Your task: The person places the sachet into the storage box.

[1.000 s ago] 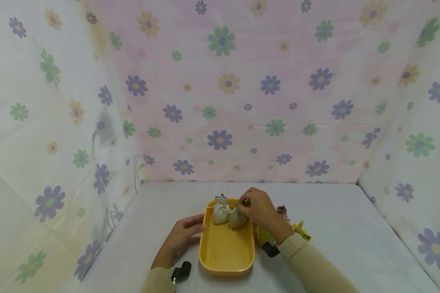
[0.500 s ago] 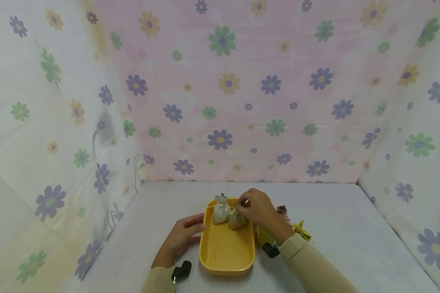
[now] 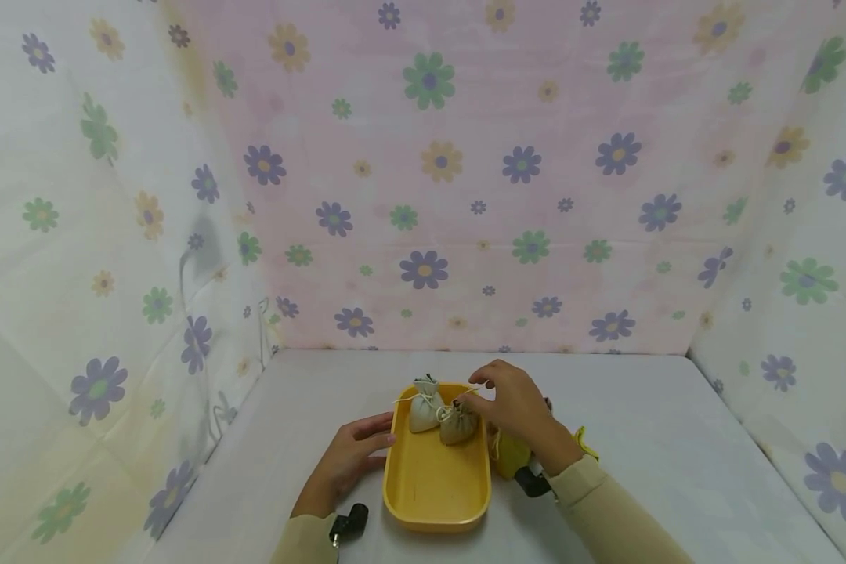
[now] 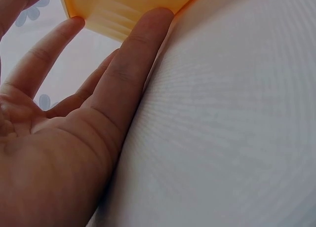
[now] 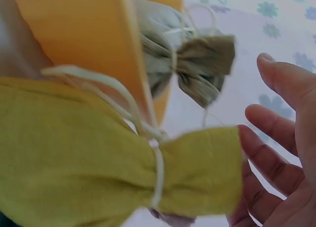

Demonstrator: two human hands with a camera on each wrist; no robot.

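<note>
A yellow plastic tray [image 3: 437, 489] holds two small drawstring pouches at its far end: a pale grey-white pouch [image 3: 424, 413] and, to its right, an olive-brown pouch [image 3: 457, 427]. My left hand [image 3: 352, 453] rests its extended fingertips on the tray's left side; in the left wrist view the fingers [image 4: 126, 64] touch the wall. Just right of the olive-brown pouch, my right hand [image 3: 515, 403] hovers with fingers spread. The right wrist view shows a gap between that hand [image 5: 281, 163] and the pouch's gathered neck [image 5: 205, 59].
Beside the tray's right wall lies a mustard-yellow pouch [image 5: 79, 153], partly under my right forearm in the head view. A brownish pouch [image 5: 173, 219] is mostly hidden behind it. The white table [image 3: 648, 439] is enclosed by flower-printed cloth [image 3: 479, 157].
My right hand has let go of the olive-brown pouch's neck and moved slightly right. The pouch sits a little lower in the tray. My left hand has not moved.
</note>
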